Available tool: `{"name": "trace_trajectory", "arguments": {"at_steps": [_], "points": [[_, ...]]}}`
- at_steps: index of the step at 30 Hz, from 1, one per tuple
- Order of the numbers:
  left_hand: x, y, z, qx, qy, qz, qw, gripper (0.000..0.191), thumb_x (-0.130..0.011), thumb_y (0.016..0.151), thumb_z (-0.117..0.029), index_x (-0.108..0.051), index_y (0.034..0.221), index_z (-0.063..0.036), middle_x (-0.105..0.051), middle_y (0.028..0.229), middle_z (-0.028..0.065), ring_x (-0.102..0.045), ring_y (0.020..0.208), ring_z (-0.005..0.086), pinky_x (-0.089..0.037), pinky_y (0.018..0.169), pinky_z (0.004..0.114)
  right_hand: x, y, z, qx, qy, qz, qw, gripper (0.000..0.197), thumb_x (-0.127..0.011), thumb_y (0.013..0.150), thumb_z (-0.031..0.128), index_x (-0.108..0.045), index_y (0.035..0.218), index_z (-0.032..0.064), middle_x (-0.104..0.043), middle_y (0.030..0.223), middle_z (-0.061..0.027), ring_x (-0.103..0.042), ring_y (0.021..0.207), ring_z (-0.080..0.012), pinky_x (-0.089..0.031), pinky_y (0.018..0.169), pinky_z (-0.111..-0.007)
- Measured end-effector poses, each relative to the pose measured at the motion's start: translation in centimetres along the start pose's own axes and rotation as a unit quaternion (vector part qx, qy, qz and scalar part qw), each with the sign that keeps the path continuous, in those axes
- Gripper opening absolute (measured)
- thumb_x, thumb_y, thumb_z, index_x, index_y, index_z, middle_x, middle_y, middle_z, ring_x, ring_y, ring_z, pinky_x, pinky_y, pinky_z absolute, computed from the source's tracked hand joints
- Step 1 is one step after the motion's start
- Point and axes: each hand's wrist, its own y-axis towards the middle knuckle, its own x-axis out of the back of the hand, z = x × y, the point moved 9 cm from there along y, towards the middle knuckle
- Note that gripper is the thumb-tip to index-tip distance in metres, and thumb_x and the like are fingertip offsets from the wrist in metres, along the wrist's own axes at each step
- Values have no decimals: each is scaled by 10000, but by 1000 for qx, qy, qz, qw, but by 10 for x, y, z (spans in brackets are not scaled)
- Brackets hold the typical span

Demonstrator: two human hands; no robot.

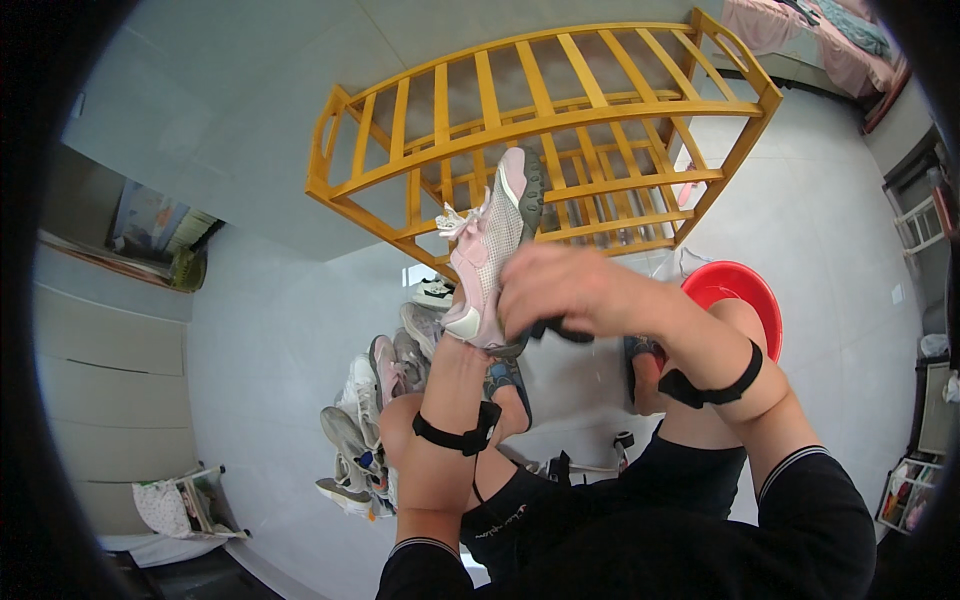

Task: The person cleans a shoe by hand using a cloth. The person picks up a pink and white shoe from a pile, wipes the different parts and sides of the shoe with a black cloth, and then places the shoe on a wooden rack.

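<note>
A pink and white sneaker [487,247], with mesh sides, white laces and a dark lugged sole, is held up before me, toe pointing away. My left hand [457,294] supports it from the far left side; most of that hand is hidden by the shoe. Against the sole side near the heel is my right hand [562,289], blurred and with curled fingers. From under its palm a black object [564,330] sticks out, too hidden and blurred to name. Both forearms wear black straps.
Beyond the sneaker stands a yellow wooden slatted shoe rack [525,124]. A red plastic basin [769,307] sits by my right knee. Several used shoes [360,420] lie in a row on the tiled floor beside my left leg. My feet wear dark slippers [517,382].
</note>
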Motion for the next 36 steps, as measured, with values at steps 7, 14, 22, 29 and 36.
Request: {"name": "trace_trajectory", "arguments": {"at_steps": [7,14,22,29,36], "points": [[15,-1,14,30,27,-37,998,274,-337,793,-350,-435,842,-99,-459,624,40,-468,448,139,-372,319,241,16,-6,-16,-39,-45,-28,998,219,-497,542,-52,-535,733,47,-531,788,-46,-451,794,-239,-376,711,-301],[12,7,4,-70,-31,118,990,336,-326,832,-309,-387,1052,-63,-456,904,45,-458,821,128,-403,686,208,-10,2,1,7,32,0,999,188,-488,573,1,-521,755,36,-521,793,-58,-439,802,-251,-351,737,-325],[13,-3,15,3,83,11,996,346,-328,831,-313,-379,1068,-67,-443,900,41,-458,796,138,-412,647,224,34,-14,-34,-77,-64,-73,992,129,-494,647,92,-530,762,48,-527,785,-64,-447,780,-250,-352,726,-314],[18,-7,1,-28,88,-86,992,315,-321,831,-320,-424,1000,-75,-471,877,60,-476,760,146,-426,629,249,7,-7,-11,-25,-49,-31,998,268,-503,515,-73,-510,754,47,-510,806,-57,-441,814,-244,-369,714,-318],[11,-12,10,4,-2,-71,997,261,-371,817,-312,-425,934,-85,-477,792,42,-494,682,131,-434,542,252,-6,-9,-7,-13,-87,-33,996,252,-491,524,-34,-523,760,48,-515,794,-54,-449,779,-241,-373,699,-325]]}}
